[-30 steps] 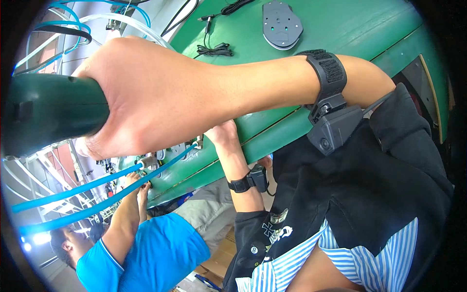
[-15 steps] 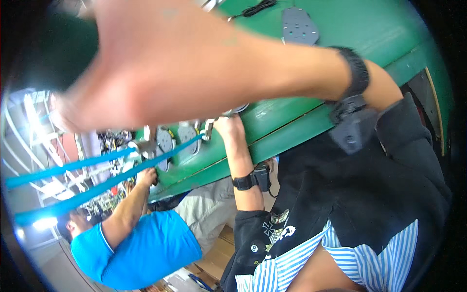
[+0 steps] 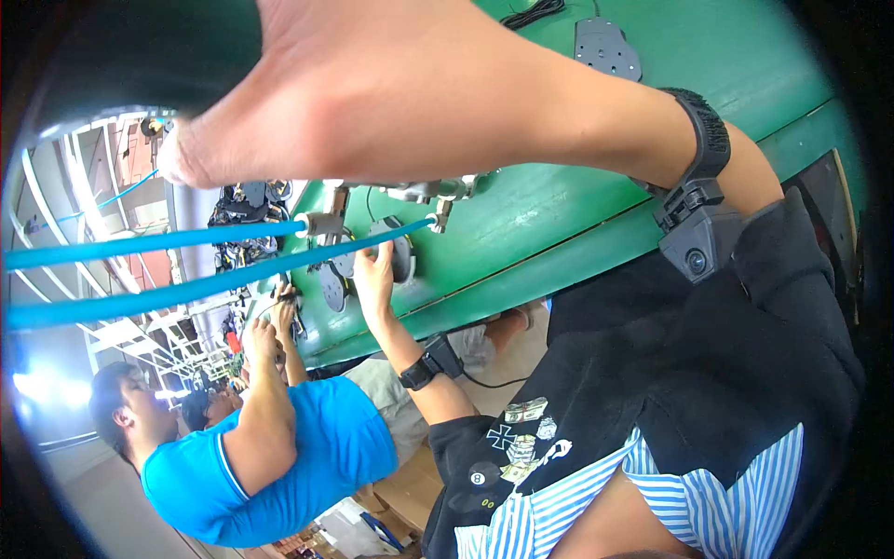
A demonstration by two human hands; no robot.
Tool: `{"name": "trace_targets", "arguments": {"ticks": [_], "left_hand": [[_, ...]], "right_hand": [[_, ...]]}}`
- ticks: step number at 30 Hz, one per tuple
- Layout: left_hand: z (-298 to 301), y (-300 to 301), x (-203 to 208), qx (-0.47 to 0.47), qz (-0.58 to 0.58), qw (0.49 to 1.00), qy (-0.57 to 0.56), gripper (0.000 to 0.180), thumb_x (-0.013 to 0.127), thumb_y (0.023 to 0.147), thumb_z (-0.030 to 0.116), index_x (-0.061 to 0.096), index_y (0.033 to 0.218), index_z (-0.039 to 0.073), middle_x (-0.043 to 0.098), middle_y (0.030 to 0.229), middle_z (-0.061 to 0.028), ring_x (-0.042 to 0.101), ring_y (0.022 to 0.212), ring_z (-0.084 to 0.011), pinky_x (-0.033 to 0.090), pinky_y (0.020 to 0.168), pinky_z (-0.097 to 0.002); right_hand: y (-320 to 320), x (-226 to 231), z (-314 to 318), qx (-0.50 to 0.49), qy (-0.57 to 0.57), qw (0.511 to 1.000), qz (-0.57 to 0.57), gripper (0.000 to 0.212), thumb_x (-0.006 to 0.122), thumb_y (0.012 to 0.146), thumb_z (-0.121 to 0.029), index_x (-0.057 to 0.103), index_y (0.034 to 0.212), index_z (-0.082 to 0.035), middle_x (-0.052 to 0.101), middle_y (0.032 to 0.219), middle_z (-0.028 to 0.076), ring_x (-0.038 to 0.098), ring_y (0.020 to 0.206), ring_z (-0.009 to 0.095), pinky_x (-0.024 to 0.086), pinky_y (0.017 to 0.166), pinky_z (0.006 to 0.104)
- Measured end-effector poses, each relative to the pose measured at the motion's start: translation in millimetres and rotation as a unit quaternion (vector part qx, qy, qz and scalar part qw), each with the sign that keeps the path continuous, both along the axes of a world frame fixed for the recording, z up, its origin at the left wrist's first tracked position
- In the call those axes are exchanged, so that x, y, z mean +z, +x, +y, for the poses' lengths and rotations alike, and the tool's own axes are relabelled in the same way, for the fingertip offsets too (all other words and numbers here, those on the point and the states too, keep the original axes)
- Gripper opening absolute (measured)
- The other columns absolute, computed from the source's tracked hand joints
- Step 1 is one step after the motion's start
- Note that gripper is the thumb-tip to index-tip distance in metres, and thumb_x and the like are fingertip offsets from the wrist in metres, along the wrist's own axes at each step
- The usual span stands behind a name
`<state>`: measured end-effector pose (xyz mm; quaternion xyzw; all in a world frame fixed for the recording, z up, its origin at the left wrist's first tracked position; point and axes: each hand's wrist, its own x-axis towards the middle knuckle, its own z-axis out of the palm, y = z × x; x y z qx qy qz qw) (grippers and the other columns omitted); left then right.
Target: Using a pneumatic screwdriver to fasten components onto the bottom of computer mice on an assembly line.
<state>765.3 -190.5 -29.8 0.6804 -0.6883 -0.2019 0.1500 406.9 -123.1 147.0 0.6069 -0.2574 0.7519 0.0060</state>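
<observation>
My right hand (image 3: pixel 372 102) crosses the top of the picture, very close up. Its thumb and palm curve round a dark rounded thing (image 3: pixel 149 70) that I cannot make out; the other fingers are hidden. My left hand (image 3: pixel 373 279) is over the table's near side, fingers stretched and apart, beside a grey rounded plate (image 3: pixel 404 258). Another grey plate (image 3: pixel 332 285) lies to its left. Just above the left hand, a blue hose (image 3: pixel 233 287) runs to a metal fitting (image 3: pixel 441 216). A second blue hose (image 3: pixel 158 247) ends at another fitting (image 3: pixel 323 224).
The green table (image 3: pixel 549 219) runs diagonally across the view. A dark grey plate with holes (image 3: pixel 605 51) and a coiled black cable (image 3: pixel 534 13) lie at its far side. A co-worker in a blue shirt (image 3: pixel 270 466) works at left, near a heap of dark parts (image 3: pixel 247 219).
My left hand has moved left, away from the metal fittings, and its fingers now show. The right hand has shifted up and right. The co-worker's arm has bent upward.
</observation>
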Motion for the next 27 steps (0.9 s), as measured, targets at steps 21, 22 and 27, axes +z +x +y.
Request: {"name": "trace_targets", "arguments": {"ticks": [21,22,27], "left_hand": [[87.7,-140.5,-8.7,0.015,0.479,0.87,0.12,0.023,0.067,0.092,0.022,0.063,0.103,0.002,0.066,0.092,-0.0022,0.061,0.08,-0.0099,0.051,0.072,-0.0251],[88.2,-141.0,-7.3,0.018,0.481,0.868,0.121,0.023,0.067,0.092,0.022,0.063,0.103,0.002,0.066,0.092,-0.0022,0.061,0.08,-0.0099,0.051,0.072,-0.0251],[89.1,-144.6,-4.1,0.02,0.483,0.865,0.134,0.022,0.067,0.093,0.02,0.063,0.105,0.002,0.065,0.094,-0.0017,0.061,0.081,-0.0092,0.051,0.074,-0.0253]], "right_hand": [[42.5,-13.2,-25.1,0.198,0.152,0.963,-0.097,0.025,0.07,0.067,-0.026,0.067,0.071,-0.001,0.063,0.066,0.021,0.064,0.063,0.037,0.051,0.062,0.04],[43.9,-13.9,-25.9,0.201,0.152,0.963,-0.1,0.025,0.07,0.067,-0.026,0.067,0.072,-0.001,0.063,0.066,0.02,0.064,0.063,0.036,0.051,0.062,0.0398],[49.0,-19.0,-32.8,0.208,0.143,0.962,-0.106,0.025,0.072,0.067,-0.026,0.067,0.073,-0.001,0.063,0.065,0.019,0.065,0.062,0.036,0.05,0.061,0.0395]]}}
